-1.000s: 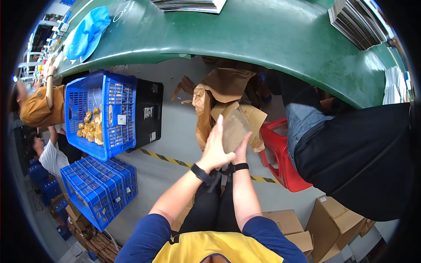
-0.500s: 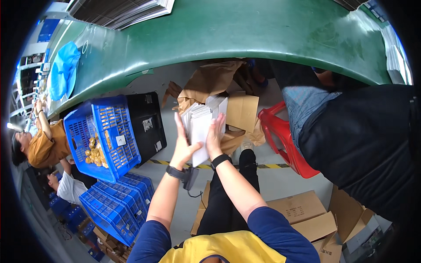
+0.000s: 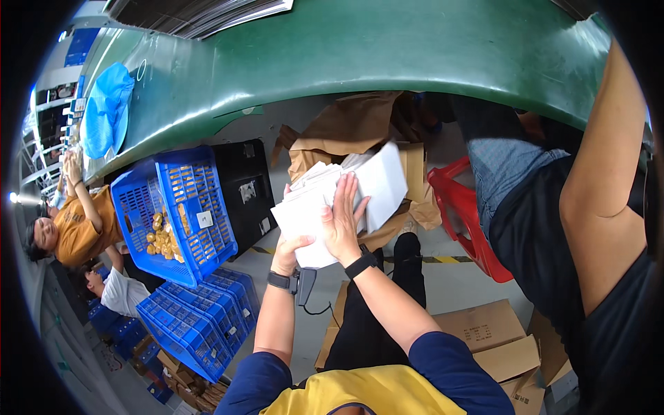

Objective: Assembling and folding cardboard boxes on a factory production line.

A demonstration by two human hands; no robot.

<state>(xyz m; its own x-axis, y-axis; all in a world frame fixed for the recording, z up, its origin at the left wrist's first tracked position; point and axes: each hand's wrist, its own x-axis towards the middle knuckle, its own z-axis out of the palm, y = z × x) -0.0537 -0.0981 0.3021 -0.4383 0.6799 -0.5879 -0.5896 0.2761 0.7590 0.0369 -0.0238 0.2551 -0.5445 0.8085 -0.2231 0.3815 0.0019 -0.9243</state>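
A thick stack of white sheets [image 3: 308, 220] is between my hands, in front of my body. My left hand [image 3: 290, 252] grips the stack's lower left side, thumb on top; its other fingers are hidden behind the sheets. Over the face of the stack lies my right hand [image 3: 340, 218], fingers stretched and pressed flat on it. To the right of those fingers, more white sheets [image 3: 387, 183] fan out at a tilt, partly blurred. Crumpled brown wrapping paper [image 3: 339, 131] lies just beyond the stack.
A green table [image 3: 387, 55] runs across the far side. Blue crates [image 3: 228, 235], one with gold-coloured pieces, stand at left beside a black box [image 3: 243, 187]. A red stool [image 3: 463, 214] and a person in black [image 3: 553, 207] are at right; cardboard boxes [image 3: 484, 332] are lower right.
The stack has spread and turned, its right part swinging outward. My right hand has moved from its side onto its face. A co-worker's bare arm now shows at right.
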